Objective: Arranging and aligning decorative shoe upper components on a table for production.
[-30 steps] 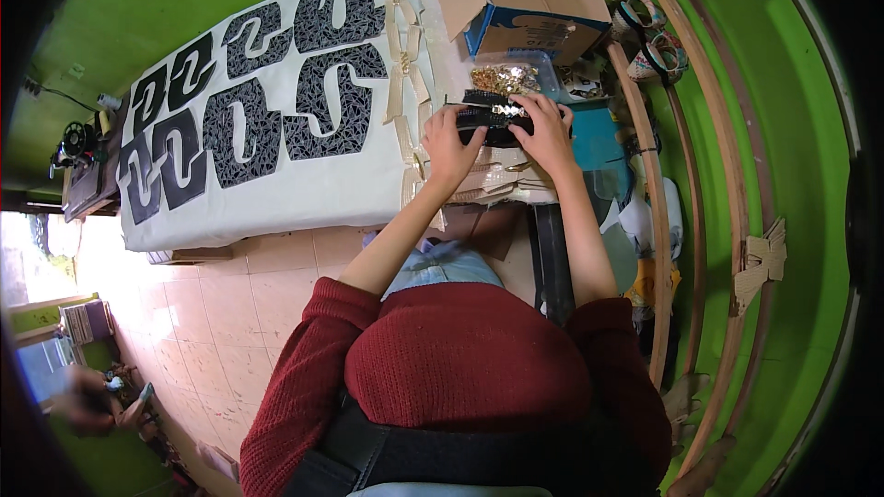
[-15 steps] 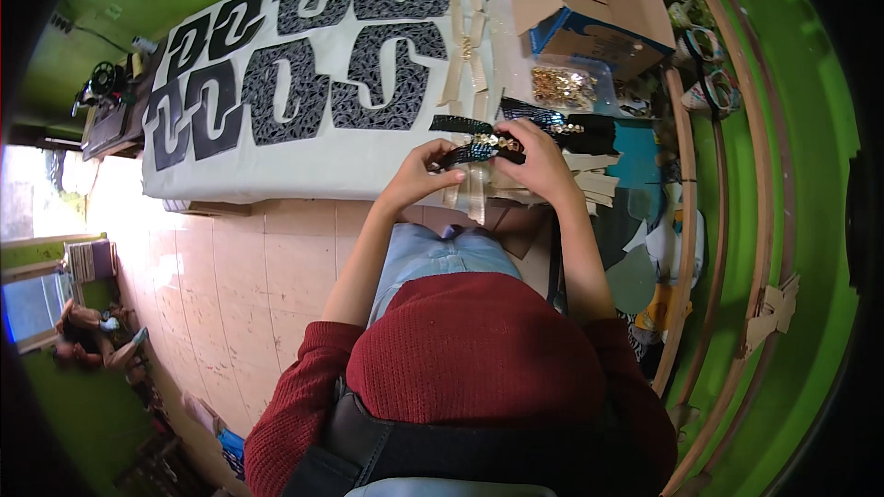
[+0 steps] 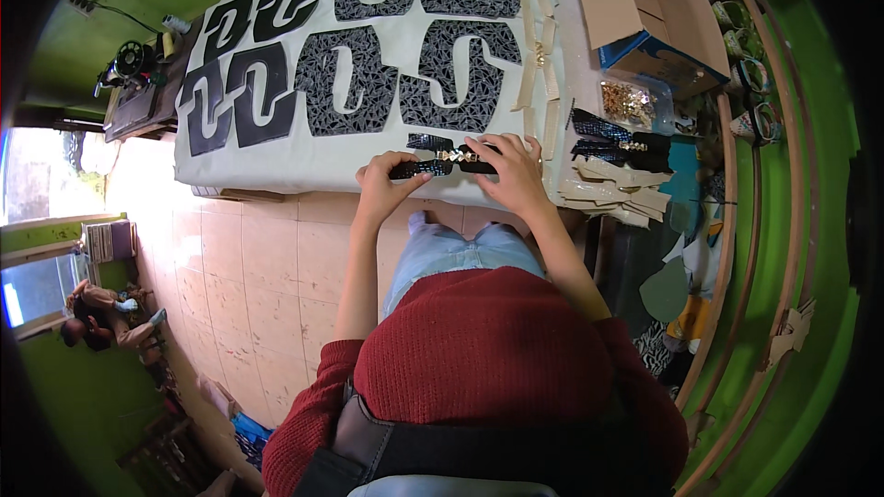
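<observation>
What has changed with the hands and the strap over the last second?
Both hands moved left, away from the stack of straps, carrying one black strap to the table's near edge. The left hand and right hand now hold it flat at its ends. The cut black pieces and box stayed put.

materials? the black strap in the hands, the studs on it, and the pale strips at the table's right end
Black textured strap: looks like embossed faux leather; scaly pattern with a slight sheen. Could be real leather.
Gold studs: probably metal or metallised plastic; bright glints.
Cream flat strips: matte, stiff-looking, cleanly cut; likely leatherette or backing board, cannot tell which.
The left hand and right hand hold the strap at either end.
</observation>
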